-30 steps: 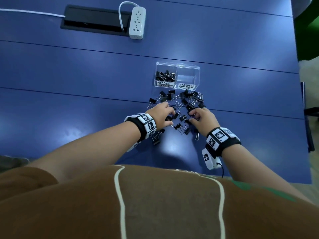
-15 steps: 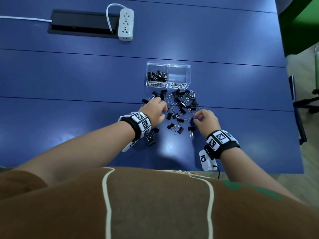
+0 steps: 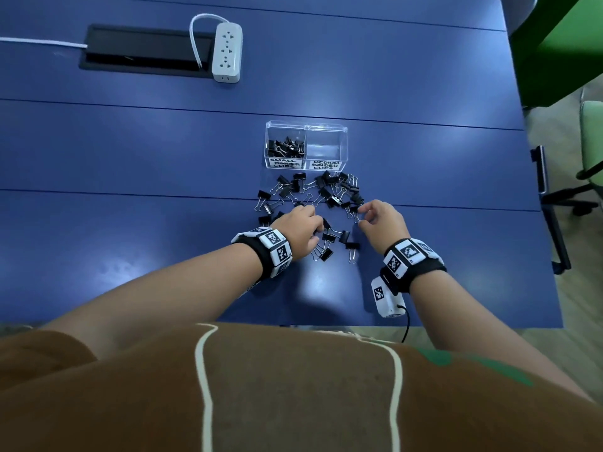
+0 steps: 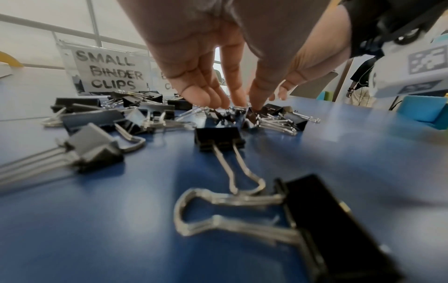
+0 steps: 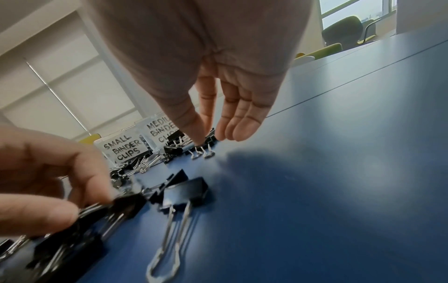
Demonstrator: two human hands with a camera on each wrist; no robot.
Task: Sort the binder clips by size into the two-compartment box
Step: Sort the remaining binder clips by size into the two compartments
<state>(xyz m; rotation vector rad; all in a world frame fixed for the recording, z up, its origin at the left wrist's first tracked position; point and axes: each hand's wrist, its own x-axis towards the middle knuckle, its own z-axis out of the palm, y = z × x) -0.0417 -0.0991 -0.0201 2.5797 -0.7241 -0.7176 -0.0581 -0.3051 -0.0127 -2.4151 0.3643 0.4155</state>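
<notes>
A: My right hand (image 5: 232,107): thumb and forefinger narrowed onto one binder clip (image 5: 209,142) at the pile's right fringe, other fingers straight. Whether the pinch has closed, I cannot tell.

B: Which way does the clip lie?

A: Black body away from me, wire handles toward the table's near edge.

B: Left hand (image 3: 298,231)?

A: In the near part of the pile (image 3: 313,203), fingertips (image 4: 238,99) down on another clip (image 4: 230,116); the right wrist view shows it pinching one.

B: And the box (image 3: 345,148)?

A: Beyond the pile, toward the far edge. Small clips already fill the left compartment (image 3: 287,147); the medium compartment (image 3: 326,148) sits right, nearer my right hand, I judge.
</notes>
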